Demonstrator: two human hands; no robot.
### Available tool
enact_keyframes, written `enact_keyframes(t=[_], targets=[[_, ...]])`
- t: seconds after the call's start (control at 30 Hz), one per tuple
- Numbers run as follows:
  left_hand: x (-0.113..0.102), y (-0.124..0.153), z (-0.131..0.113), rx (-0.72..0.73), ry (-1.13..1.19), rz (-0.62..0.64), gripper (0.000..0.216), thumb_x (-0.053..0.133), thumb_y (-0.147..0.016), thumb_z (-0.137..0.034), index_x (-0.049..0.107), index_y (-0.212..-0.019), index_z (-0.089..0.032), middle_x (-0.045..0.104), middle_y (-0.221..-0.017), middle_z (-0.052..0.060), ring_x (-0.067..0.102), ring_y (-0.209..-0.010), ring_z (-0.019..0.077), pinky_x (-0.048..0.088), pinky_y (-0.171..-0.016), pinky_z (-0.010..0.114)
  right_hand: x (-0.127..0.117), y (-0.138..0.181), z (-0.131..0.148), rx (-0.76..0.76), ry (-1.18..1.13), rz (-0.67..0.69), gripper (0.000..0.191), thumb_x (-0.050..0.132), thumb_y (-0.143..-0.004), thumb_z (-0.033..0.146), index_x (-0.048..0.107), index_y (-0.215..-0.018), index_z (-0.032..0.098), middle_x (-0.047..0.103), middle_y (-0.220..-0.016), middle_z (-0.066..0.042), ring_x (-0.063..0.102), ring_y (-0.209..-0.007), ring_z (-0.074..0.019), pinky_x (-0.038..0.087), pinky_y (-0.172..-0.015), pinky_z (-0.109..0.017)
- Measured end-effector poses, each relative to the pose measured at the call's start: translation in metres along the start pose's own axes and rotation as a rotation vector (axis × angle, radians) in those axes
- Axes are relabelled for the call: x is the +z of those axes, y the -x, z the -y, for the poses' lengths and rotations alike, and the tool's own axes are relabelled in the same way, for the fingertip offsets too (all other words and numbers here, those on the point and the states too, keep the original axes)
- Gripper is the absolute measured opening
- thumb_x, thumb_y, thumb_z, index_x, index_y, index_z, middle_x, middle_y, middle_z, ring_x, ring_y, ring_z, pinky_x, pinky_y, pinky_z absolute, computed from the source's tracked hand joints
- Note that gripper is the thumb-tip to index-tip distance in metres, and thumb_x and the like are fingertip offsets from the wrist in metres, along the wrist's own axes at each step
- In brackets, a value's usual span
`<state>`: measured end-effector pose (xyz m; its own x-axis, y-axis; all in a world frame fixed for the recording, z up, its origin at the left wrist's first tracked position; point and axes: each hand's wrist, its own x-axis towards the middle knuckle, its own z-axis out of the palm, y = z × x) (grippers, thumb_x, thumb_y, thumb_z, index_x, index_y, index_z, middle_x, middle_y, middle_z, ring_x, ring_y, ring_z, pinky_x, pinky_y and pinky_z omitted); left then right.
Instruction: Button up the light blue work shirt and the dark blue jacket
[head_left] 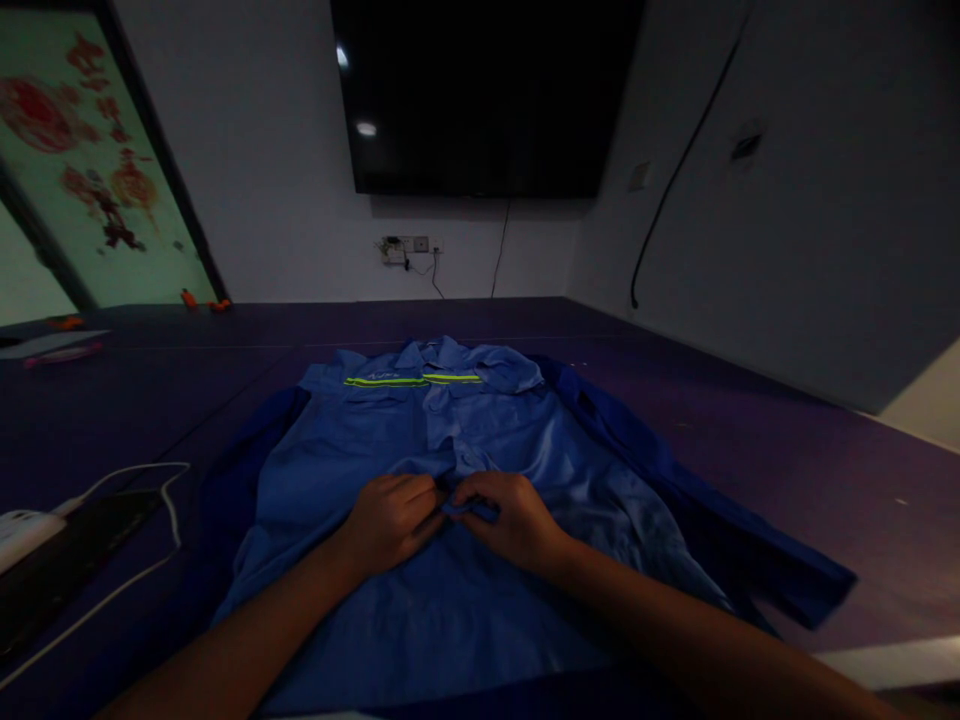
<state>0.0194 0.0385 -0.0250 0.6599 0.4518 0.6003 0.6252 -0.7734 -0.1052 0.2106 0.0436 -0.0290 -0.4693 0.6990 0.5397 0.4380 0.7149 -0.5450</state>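
A blue work shirt (420,440) with yellow-green reflective stripes across the chest lies front-up on a dark purple table (750,440), collar away from me. My left hand (390,520) and my right hand (510,515) meet at the shirt's front placket, near the middle. Both hands are closed in a pinch on the fabric edges there. Whatever small part sits between the fingertips is hidden. The sleeves spread out to either side, darker blue.
A white power strip (22,535) with a white cable (142,480) and a dark flat object lie at the left edge. A black screen (487,90) hangs on the far wall above a socket. A patterned glass door (82,160) is at left.
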Motion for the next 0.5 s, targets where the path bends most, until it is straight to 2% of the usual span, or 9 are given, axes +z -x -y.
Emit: enact_keyframes(t=[0.3, 0.43, 0.5], targets=[[0.0019, 0.0024, 0.0013, 0.051, -0.045, -0.013, 0.024, 0.037, -0.086, -0.027, 0.057, -0.078, -0.016, 0.057, -0.068, 0.003, 0.053, -0.060, 0.0119, 0.038, -0.052, 0.024, 0.0018, 0.0016, -0.0028, -0.022, -0.016, 0.009, 0.020, 0.054, -0.067, 0.004, 0.063, -0.075, 0.020, 0.068, -0.082, -0.001, 0.062, -0.079, -0.0123, 0.045, -0.074, -0.021], [0.0015, 0.0017, 0.0012, 0.041, -0.051, -0.028, 0.023, 0.037, -0.086, -0.026, 0.057, -0.079, -0.016, 0.056, -0.067, 0.002, 0.053, -0.060, 0.0121, 0.038, -0.052, 0.024, 0.0001, 0.0017, 0.0015, 0.094, 0.107, -0.022, 0.010, 0.062, -0.068, 0.017, 0.063, -0.077, 0.021, 0.067, -0.077, 0.001, 0.062, -0.071, -0.0128, 0.044, -0.064, -0.021], [0.0015, 0.0011, 0.0015, 0.037, -0.054, -0.031, 0.024, 0.037, -0.086, -0.025, 0.057, -0.076, -0.016, 0.055, -0.064, 0.002, 0.052, -0.058, 0.0118, 0.037, -0.051, 0.024, -0.0011, 0.0010, 0.0036, 0.162, 0.167, -0.031, 0.012, 0.066, -0.067, 0.026, 0.063, -0.078, 0.022, 0.066, -0.073, 0.001, 0.060, -0.066, -0.0131, 0.042, -0.059, -0.021]])
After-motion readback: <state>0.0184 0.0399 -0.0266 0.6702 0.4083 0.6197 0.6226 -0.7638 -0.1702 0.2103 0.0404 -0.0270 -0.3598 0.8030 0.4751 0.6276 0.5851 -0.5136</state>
